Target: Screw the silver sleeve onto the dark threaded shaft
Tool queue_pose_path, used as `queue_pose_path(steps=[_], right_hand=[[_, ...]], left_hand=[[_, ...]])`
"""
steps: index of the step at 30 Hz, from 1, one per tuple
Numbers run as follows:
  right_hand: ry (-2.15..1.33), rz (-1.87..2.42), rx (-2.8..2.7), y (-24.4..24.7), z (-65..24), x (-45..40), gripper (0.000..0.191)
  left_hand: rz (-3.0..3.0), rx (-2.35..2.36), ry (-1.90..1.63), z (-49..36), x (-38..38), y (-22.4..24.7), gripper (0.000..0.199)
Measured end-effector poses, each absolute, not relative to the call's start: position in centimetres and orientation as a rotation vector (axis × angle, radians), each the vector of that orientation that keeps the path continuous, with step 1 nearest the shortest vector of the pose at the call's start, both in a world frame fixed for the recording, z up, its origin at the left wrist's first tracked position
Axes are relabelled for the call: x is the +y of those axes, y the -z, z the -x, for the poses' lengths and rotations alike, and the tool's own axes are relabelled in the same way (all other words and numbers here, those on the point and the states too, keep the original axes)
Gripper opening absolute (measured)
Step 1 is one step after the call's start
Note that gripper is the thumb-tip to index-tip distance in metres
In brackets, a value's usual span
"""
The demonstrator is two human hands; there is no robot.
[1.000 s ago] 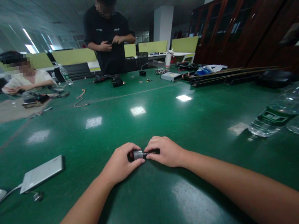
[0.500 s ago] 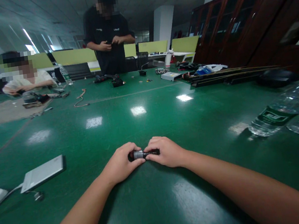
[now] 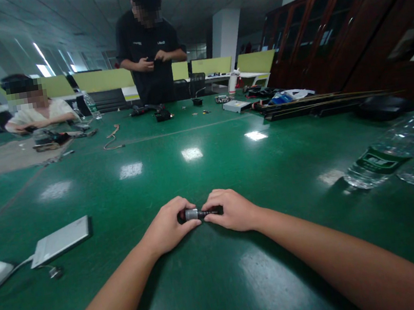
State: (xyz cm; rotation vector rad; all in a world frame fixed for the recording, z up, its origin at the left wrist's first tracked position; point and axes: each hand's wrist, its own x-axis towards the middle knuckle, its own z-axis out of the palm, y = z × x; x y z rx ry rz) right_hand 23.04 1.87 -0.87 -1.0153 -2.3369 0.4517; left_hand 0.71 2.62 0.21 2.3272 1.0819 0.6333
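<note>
Cylinder [image 3: 191, 214] sits within left grip [image 3: 168, 226].

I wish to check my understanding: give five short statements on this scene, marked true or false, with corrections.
1. The left hand holds a silver cylinder. True.
2. The right hand grips a dark piece. True.
3. The table is red. False: the table is green.
4. The plastic bottles are left of both hands. False: the plastic bottles are to their right.
5. A person in a dark top stands across the table. True.
</note>
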Motion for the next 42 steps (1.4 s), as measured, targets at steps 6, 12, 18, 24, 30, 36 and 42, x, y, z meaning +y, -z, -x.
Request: queue_pose_path(steps=[6, 12, 18, 24, 30, 36, 42], right_hand=[[-0.453, 1.047, -2.319, 1.0, -23.2, 1.9, 0.012], [-0.418, 1.086, -2.308, 1.2, -23.3, 2.0, 0.010], [-0.400, 1.136, -2.288, 1.1, -23.6, 2.0, 0.009], [-0.399, 1.162, -2.282, 0.9, -23.5, 1.9, 0.008], [-0.437, 1.137, -2.294, 0.7, -24.0, 2.3, 0.008], [-0.699, 1.222, -2.220, 0.3, -26.3, 3.8, 0.007], [-0.738, 1.190, -2.228, 0.2, -25.9, 3.4, 0.010]], left_hand=[[-2.342, 1.064, -0.651, -0.7, 2.6, -0.2, 0.019], [-2.342, 1.073, -0.639, -0.7, 2.7, -0.2, 0.019], [-2.338, 1.083, -0.672, -0.5, 2.8, 0.0, 0.018], [-2.346, 1.076, -0.671, -0.4, 2.8, 0.2, 0.019], [-2.355, 1.076, -0.676, -0.4, 2.8, 0.2, 0.019], [-2.349, 1.088, -0.670, -0.5, 2.8, -0.1, 0.019], [-2.360, 1.092, -0.674, -0.4, 2.7, 0.0, 0.020]])
